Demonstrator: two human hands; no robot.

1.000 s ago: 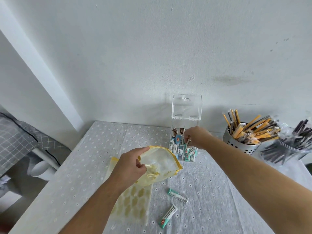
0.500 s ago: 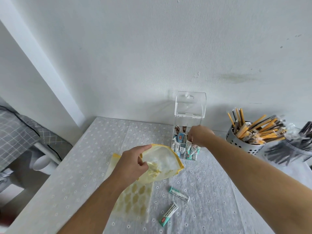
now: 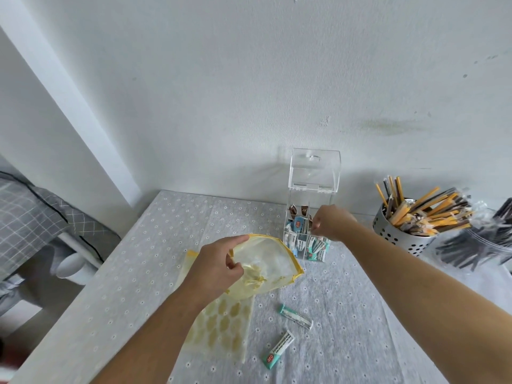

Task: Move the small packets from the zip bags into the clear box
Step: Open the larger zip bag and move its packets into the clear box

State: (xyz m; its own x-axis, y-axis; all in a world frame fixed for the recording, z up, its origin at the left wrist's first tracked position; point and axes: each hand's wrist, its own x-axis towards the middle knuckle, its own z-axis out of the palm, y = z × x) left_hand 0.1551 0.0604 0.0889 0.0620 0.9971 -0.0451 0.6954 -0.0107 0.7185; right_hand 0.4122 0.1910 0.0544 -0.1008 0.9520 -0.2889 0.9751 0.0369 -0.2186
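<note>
The left hand (image 3: 219, 261) gripped a yellow-edged zip bag (image 3: 267, 259) by its mouth. The right hand (image 3: 331, 225) reached into the clear box (image 3: 318, 198), fingers curled; whether they held a packet could not be told.

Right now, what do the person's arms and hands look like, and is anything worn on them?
The left hand and right hand are ungloved, with no watch, bracelet or ring visible. The left arm and right arm are bare all the way to the frame's edge; no sleeves show.
</note>
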